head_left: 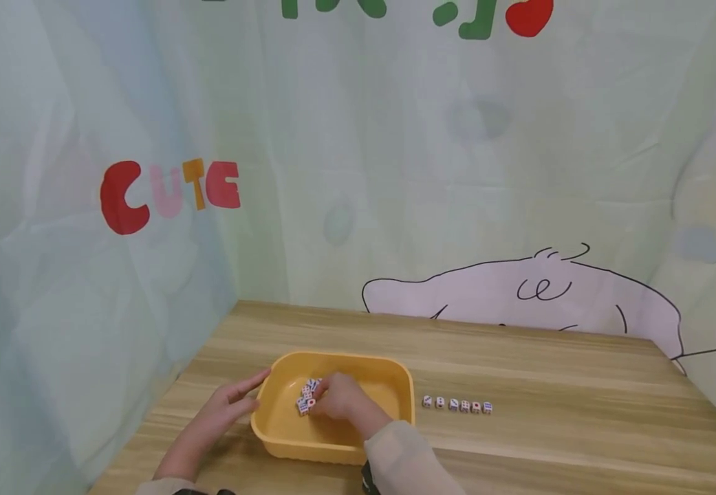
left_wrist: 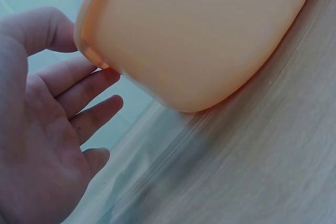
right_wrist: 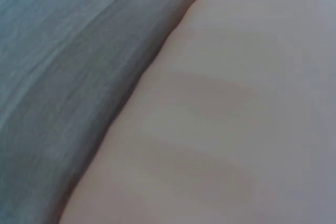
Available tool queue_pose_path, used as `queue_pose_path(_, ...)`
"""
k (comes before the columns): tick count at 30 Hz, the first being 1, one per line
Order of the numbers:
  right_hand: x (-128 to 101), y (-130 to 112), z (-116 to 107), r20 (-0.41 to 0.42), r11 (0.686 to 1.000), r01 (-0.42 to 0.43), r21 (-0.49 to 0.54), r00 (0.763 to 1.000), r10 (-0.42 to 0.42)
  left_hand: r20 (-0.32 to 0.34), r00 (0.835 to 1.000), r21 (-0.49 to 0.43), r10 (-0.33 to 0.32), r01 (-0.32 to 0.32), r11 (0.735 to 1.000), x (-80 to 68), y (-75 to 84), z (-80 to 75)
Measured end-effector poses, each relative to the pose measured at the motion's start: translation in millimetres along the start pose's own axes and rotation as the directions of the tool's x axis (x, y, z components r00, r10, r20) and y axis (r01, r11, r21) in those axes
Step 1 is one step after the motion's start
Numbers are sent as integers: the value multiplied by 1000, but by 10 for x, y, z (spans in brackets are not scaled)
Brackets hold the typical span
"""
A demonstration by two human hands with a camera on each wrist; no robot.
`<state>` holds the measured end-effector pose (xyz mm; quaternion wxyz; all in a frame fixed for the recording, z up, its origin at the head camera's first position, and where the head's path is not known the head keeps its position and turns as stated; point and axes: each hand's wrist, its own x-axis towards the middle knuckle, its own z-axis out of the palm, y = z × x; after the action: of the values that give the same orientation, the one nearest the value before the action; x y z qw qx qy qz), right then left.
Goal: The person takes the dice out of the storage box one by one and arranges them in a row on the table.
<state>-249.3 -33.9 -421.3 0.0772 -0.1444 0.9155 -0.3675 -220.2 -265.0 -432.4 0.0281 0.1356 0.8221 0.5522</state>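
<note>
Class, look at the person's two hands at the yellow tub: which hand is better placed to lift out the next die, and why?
Probably the right hand: it is inside the yellow tub, on the dice. The left hand rests outside against the tub's rim.

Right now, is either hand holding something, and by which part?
Left hand touches the yellow plastic tub at its rim with straight fingers. Right hand is among small white dice; grip cannot be told.

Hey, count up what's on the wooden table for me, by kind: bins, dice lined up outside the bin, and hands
Yellow bin: 1
Dice in the row on the table, right of the bin: 6
Hands: 2, left hand at the bin's outer wall, right hand inside on the dice heap, which is too clumped to count
Total: 9
</note>
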Motion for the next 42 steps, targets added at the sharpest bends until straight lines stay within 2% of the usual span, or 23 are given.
queue_pose_path(3,5,4,13,2,1000,9,-7,1000,-9,3,1000,10,17,-17,1000,-7,-7,-4)
queue_pose_path(10,-11,12,-12,6,1000,4,2,1000,-4,-4,1000,-7,-12,12,1000,-3,-9,4)
queue_pose_path(14,-40,-10,-60,5,1000,2,27,1000,-2,-4,1000,-7,9,-9,1000,-7,-18,3)
queue_pose_path(20,-89,3,-166,13,996,60,66,998,-61,-5,1000,-3,13,-13,1000,-10,-30,-11)
queue_pose_path(29,-192,167,-465,-4,988,135,78,991,-135,18,1000,-33,11,-11,999,4,-28,-11)
queue_pose_path(34,-310,242,-669,-16,989,126,82,992,-125,36,999,-55,8,-6,998,19,-32,-23)
queue_pose_path(42,-497,370,-976,-68,990,117,84,991,-112,23,1000,-42,8,-7,999,15,-35,-28)
